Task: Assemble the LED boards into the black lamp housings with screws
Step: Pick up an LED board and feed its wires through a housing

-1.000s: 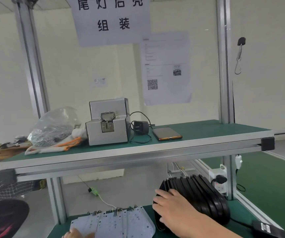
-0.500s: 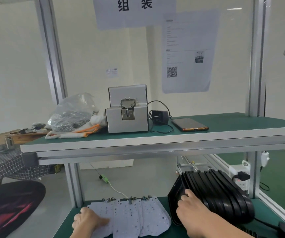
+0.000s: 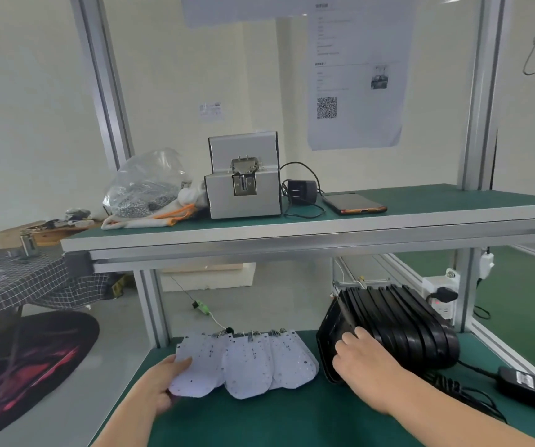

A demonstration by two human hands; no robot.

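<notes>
Head view —

A: Both hands are down on the green-matted desk (image 3: pixel 275 417). The left hand (image 3: pixel 163 385) pinches the leftmost board (image 3: pixel 201 366) by its left edge. That is one of the white, hole-dotted LED boards (image 3: pixel 259 366) lying fanned and overlapping along the desk's back edge, left of centre.

B: The right hand (image 3: pixel 366 362) is clamped on the front housing (image 3: pixel 325 350), fingers curled over its rim. The black plastic lamp housings (image 3: pixel 398 321) stand on edge, nested and leaning, toward the back right corner.

A: I'd say the fan is there so each board shows a free edge to pick. Standing the shells on edge lets the front one peel away alone.

B: One part per hand, so this reads as the pick-up step. Nothing is joined yet, and no board sits in a housing that I can see.

A: Screws come later. The silver metal screw-feeder box (image 3: pixel 243 191) sits on the green upper shelf (image 3: pixel 453 201) toward its left end, with a clear plastic bag (image 3: pixel 146 185) of small metal bits just beside it.

B: One risk is that tight nesting could drag the next shell along. There's also a black power brick (image 3: pixel 530 383) with its cable near the desk's right edge, close to the row.
</notes>
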